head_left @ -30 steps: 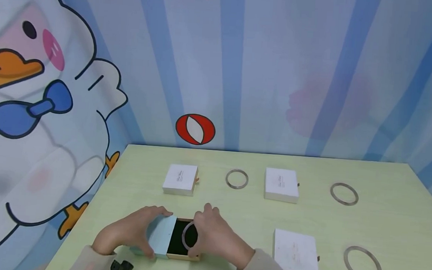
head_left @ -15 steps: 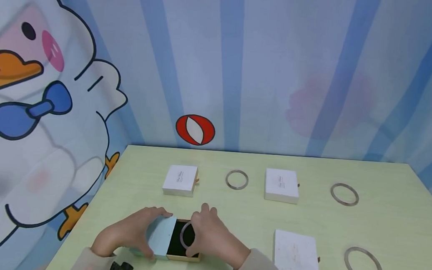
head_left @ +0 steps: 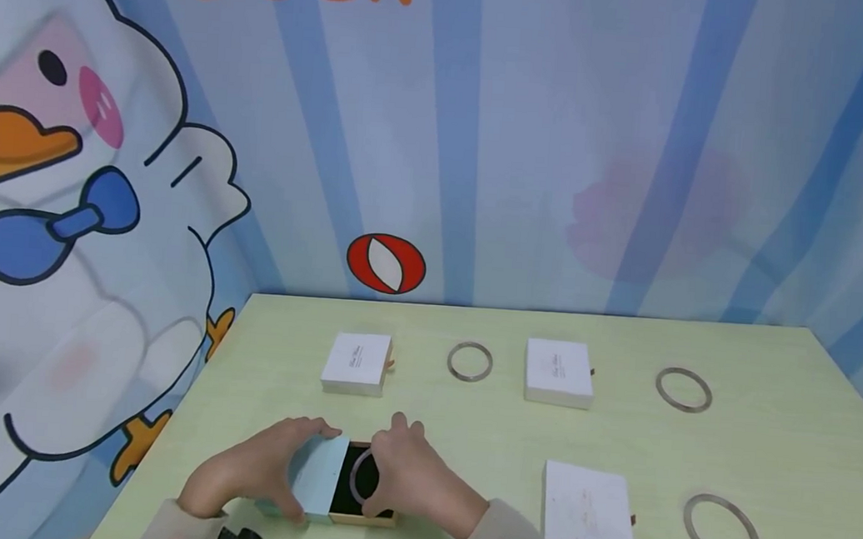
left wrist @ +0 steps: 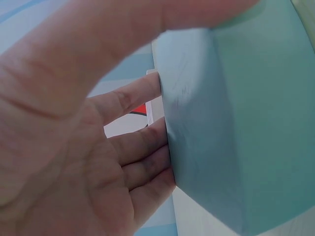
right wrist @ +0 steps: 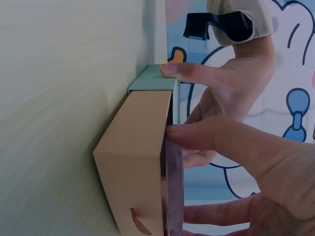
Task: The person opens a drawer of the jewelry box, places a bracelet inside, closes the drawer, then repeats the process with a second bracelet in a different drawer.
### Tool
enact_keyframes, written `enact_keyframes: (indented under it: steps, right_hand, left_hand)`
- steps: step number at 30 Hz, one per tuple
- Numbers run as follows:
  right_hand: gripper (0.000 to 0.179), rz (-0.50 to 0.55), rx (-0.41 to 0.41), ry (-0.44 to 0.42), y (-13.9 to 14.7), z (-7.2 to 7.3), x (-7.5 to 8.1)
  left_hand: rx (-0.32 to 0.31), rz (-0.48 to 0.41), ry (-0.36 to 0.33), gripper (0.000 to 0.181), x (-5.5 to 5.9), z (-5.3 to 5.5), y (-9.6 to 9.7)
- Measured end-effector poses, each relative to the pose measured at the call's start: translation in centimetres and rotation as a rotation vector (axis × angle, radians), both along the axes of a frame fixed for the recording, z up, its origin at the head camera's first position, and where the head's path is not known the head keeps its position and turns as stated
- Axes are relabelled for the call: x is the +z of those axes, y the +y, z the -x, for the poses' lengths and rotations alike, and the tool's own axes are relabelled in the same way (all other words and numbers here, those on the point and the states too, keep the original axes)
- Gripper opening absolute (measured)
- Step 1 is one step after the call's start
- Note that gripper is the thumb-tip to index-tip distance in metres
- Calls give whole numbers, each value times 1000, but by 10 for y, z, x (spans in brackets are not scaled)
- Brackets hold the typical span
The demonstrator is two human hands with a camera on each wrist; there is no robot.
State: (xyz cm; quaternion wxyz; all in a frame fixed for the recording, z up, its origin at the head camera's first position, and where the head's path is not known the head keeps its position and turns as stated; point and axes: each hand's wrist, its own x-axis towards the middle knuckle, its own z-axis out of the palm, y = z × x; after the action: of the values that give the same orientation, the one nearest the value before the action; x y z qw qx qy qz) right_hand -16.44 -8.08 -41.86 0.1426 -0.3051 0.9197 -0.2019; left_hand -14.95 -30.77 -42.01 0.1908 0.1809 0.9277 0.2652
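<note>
A light-blue slide box lies near the table's front, its tan drawer pulled out to the right. My left hand grips the blue sleeve, thumb on the near side and fingers on the far side. In the left wrist view the sleeve sits between thumb and fingertips. My right hand pinches a pale greyish-purple bangle at the drawer's dark lining. Seen from the right wrist, the bangle is edge-on along the drawer's open face; part of it is hidden by the hand.
Behind the hands are a white box, a bangle, another white box and a bangle. At front right lie a larger white box and a bangle. A printed cloth backs the table.
My right hand has shifted a little left with the bangle, further over the drawer. My left hand keeps its grip on the sleeve. The head view has tilted slightly.
</note>
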Motion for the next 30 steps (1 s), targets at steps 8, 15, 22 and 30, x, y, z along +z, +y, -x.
enact_keyframes:
  steps: [8,15,22,30]
  right_hand:
    - [40,10,-1,4,-5,-4,-1]
    - [37,-10,39,36,-7,-4,0]
    - [38,-8,27,15,-8,-2,1]
    - [39,-28,35,39,-11,-3,-1]
  left_hand:
    - [-9,-2,8,97,-1,-1,-3]
    - [-1,-4,0,99,-1,-1,-2]
    - [-13,-6,2,98,-2,1,-3]
    - [-43,-10,28,97,-2,1,-3]
